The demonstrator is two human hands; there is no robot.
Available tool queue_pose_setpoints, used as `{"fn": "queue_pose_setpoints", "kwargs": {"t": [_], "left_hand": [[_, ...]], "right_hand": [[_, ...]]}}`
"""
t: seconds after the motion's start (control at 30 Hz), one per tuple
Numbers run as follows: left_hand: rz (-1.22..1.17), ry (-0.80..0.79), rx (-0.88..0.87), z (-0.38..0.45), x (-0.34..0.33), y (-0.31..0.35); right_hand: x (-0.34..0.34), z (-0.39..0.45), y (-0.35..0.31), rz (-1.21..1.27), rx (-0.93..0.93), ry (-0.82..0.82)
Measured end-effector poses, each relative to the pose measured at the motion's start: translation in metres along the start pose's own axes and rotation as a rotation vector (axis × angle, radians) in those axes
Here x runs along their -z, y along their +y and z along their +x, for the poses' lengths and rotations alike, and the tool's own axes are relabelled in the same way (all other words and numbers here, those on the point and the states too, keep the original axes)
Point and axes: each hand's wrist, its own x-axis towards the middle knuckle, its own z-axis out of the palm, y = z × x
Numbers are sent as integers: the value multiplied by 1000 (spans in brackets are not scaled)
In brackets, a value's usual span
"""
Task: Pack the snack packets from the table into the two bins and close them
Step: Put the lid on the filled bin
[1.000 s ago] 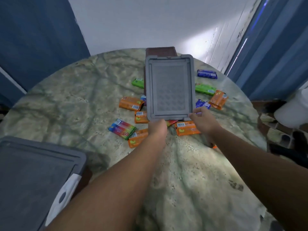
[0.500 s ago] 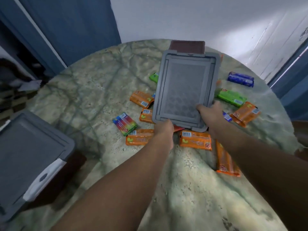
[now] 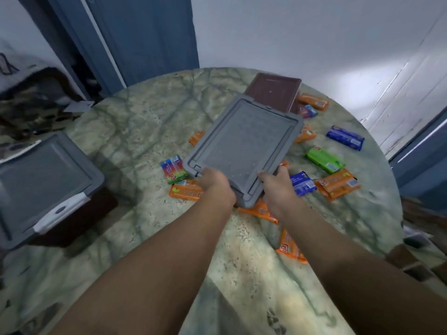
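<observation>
While both hands (image 3: 249,187) grip its near edge, the grey lid (image 3: 244,146) extends beyond the fingers.

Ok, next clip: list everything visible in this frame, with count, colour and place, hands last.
table: one, round, green-beige marbled, under everything.
closed bin: one, dark body, grey lid, white latch, table's left edge.
open bin: one, dark brown, far side of table.
loose lid: one, grey, held above the packets.
orange packets: at least seven showing, scattered around and partly under the lid.
blue packets: two, right of the lid.
green packet: one, right side.
rainbow packet: one, left of the lid.
red-and-blue packet: one, beside the open bin.
left hand: grips lid's near edge.
right hand: grips lid's near edge.
</observation>
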Motion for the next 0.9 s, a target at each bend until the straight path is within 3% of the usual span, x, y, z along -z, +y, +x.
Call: {"fn": "queue_pose_setpoints", "kwargs": {"t": [0.1, 0.23, 0.3, 0.53, 0.7, 0.77, 0.9], "left_hand": [[118, 91, -168, 0, 22, 13], [364, 83, -381, 1, 68, 37], [490, 48, -463, 3, 98, 49], [702, -23, -621, 21, 195, 62], [878, -90, -604, 26, 262, 62], [943, -114, -596, 30, 290, 63], [1141, -77, -560, 43, 335, 64]], "right_hand": [[1, -13, -9, -89, 14, -12], [12, -28, -33, -364, 163, 315], [15, -40, -42, -527, 228, 353], [0, -75, 16, -598, 199, 11], [-21, -121, 82, -552, 96, -32], [-31, -136, 103, -637, 54, -33], [-44, -155, 128, -1063, 43, -100]]}}
